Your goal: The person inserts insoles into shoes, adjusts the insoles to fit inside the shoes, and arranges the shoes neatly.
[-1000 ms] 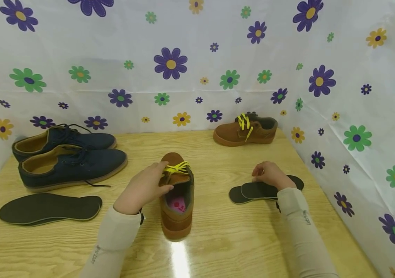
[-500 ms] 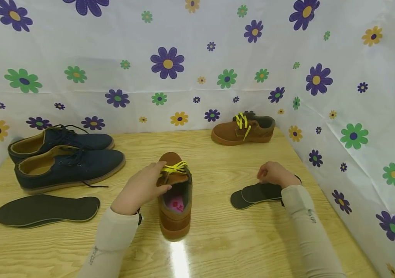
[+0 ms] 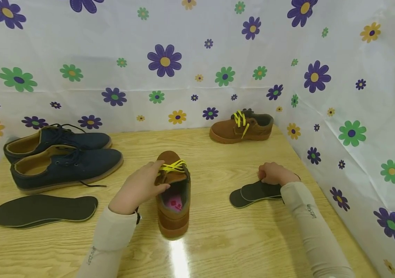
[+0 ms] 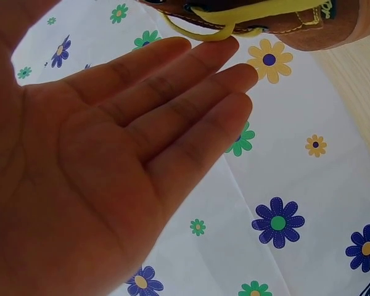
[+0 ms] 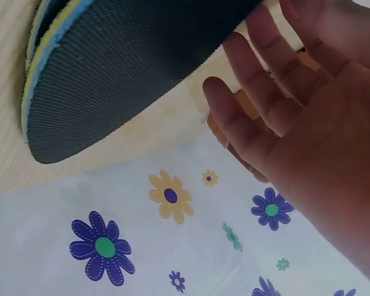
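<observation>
One small change: the right hand (image 3: 274,174) tucks in over the dark insoles (image 3: 253,195)

Compared with a second ago, the right hand sits farther to the right along the overlapping pair, and its fingers look more bent in the head view. The insole end that showed beyond the wrist is now mostly hidden. The insoles themselves lie much as they did, one partly over the other, on the right side of the worktop (image 3: 218,247). In the right wrist view the fingertips reach an insole's edge; whether that grip pinches it or merely touches, I cannot tell.

Little changes on the other side. The left hand (image 3: 136,191) stays at the near brown shoe (image 3: 173,222), which stands mid-worktop, toe pointing away. Its grip is wide: fingers straight, tips by the yellow laces (image 3: 173,166), thumb at the edge of the opening. A pink patch (image 3: 174,202) shows inside.

For the work, I read this as getting hold of an insole while the shoe is steadied; neither insole has visibly left the pair. The far brown shoe (image 3: 225,133) and the navy shoes (image 3: 91,166) stand well apart from both hands, unmoved.
</observation>
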Tool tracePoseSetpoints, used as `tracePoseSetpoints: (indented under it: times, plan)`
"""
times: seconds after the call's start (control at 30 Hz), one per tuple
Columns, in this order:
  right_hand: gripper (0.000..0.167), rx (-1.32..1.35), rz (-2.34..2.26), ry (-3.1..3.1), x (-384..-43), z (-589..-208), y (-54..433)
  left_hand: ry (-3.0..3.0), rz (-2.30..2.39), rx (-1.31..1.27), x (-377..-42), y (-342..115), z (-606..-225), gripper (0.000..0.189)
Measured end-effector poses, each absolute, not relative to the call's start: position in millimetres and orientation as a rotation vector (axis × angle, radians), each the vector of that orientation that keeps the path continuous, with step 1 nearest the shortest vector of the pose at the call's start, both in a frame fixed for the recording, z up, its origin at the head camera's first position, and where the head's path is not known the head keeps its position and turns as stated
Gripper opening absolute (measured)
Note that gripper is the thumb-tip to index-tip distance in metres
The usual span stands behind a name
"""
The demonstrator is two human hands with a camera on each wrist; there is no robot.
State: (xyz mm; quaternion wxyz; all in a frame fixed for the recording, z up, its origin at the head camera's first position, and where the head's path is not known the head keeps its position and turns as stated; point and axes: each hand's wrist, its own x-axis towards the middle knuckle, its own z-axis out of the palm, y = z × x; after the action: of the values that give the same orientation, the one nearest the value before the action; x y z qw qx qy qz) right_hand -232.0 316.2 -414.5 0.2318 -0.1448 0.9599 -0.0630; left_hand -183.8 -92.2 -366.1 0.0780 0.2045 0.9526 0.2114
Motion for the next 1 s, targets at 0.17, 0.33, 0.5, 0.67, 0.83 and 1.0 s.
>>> tracePoseSetpoints:
  times: [0.17,0.33,0.5,0.67,0.83,1.0]
  plan:
    - [0.002,-0.370,-0.187,2.700,-227,-421,318,2.853,0.636,0.609,-184,-93,-365,0.068]
    - [0.003,-0.398,-0.359,2.840,-212,-429,326,2.853,0.647,0.611,-184,-93,-365,0.067]
    - [0.016,-0.548,-0.471,2.912,-198,-436,316,2.842,0.642,0.610,-183,-91,-367,0.068]
    - [0.048,-0.733,-0.516,2.788,-190,-438,289,2.834,0.635,0.601,-183,-91,-368,0.069]
    - [0.067,-0.786,-0.461,2.717,-182,-438,272,2.839,0.631,0.598,-183,-91,-368,0.069]
    - [0.058,-0.782,-0.436,2.744,-178,-437,265,2.844,0.630,0.601,-184,-91,-368,0.069]
